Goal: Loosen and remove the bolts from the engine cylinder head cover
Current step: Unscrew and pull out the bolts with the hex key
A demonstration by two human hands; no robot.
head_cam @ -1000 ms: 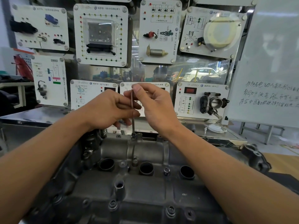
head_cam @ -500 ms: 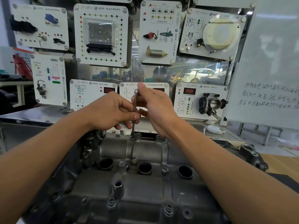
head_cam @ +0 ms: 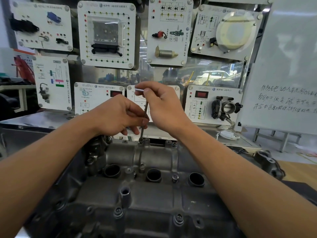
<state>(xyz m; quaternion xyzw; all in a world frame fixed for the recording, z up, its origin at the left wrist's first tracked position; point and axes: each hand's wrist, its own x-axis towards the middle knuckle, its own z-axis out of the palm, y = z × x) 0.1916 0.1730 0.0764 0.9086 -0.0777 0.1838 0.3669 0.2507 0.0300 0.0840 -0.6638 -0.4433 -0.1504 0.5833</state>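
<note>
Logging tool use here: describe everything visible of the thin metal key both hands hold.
The key is a thin, dark grey metal rod, standing nearly upright, top leaning slightly right. Its lower tip sits in a bolt at the far edge of the engine cover. The left hand pinches the shaft midway; the right hand pinches the top, where a short, pale, blurred piece sticks out leftward, likely its bent arm.
</note>
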